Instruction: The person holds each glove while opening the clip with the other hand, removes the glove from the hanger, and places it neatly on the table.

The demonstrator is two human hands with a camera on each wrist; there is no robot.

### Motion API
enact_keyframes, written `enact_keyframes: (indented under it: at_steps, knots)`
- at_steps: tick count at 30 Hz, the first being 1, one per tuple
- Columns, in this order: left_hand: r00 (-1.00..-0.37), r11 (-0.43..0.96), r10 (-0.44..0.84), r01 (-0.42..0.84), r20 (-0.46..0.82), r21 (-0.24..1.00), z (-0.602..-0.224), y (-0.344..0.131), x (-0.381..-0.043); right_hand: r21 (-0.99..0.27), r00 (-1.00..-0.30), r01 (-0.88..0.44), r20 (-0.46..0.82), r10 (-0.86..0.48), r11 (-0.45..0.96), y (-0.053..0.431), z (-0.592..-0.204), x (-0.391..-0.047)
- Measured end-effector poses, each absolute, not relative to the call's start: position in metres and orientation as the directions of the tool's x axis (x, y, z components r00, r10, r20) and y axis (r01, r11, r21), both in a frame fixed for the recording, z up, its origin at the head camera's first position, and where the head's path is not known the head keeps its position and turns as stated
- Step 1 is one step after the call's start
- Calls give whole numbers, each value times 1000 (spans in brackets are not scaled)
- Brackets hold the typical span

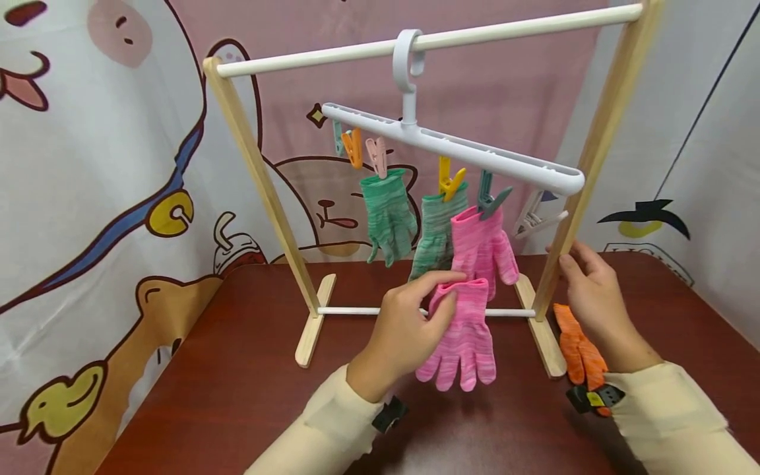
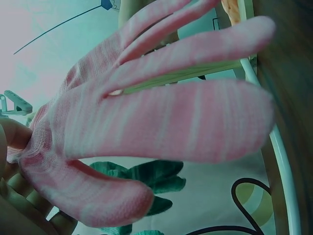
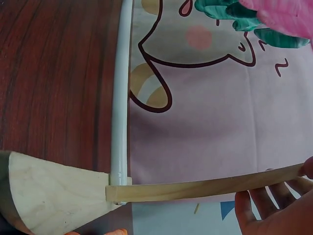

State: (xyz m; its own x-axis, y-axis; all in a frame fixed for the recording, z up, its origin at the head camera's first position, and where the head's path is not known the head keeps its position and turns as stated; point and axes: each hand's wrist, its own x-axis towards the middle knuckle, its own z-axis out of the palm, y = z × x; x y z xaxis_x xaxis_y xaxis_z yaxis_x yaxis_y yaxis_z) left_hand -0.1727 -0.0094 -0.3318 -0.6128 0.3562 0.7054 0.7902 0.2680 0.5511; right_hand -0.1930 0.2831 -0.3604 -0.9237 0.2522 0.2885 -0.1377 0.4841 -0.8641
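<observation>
My left hand (image 1: 404, 330) pinches a pink striped glove (image 1: 466, 340) at its cuff, fingers of the glove hanging down. In the left wrist view that glove (image 2: 171, 120) fills the middle. My right hand (image 1: 600, 307) holds the wooden right post (image 3: 195, 190) of a drying rack, thumb on one side and fingers on the other. Another pink glove (image 1: 472, 237) hangs just above from a grey-green clothespin (image 1: 487, 196). Two green gloves hang beside it, one (image 1: 388, 218) from a pink clothespin (image 1: 378, 157), the other (image 1: 435, 227) from a yellow clothespin (image 1: 448, 179).
The white hanger (image 1: 469, 146) hooks over the rack's top bar (image 1: 320, 56) and slants down rightward. An orange clothespin (image 1: 354, 148) and a white clothespin (image 1: 534, 221) hang from it. An orange glove (image 1: 576, 346) lies on the brown table (image 1: 237, 396) right of the rack.
</observation>
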Motion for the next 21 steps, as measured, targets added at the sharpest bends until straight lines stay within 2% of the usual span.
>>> enact_keyframes:
  at_steps: [13,21]
  knots:
    - [-649,308,356,761,672,572,-336,-15,-173,-860,-935,-135,275,223,492,282,-360,-192]
    - [-674,387,346,736,653,555,-350,-32,-176,-856,-929,-152,295,224,494,285,-359,-191]
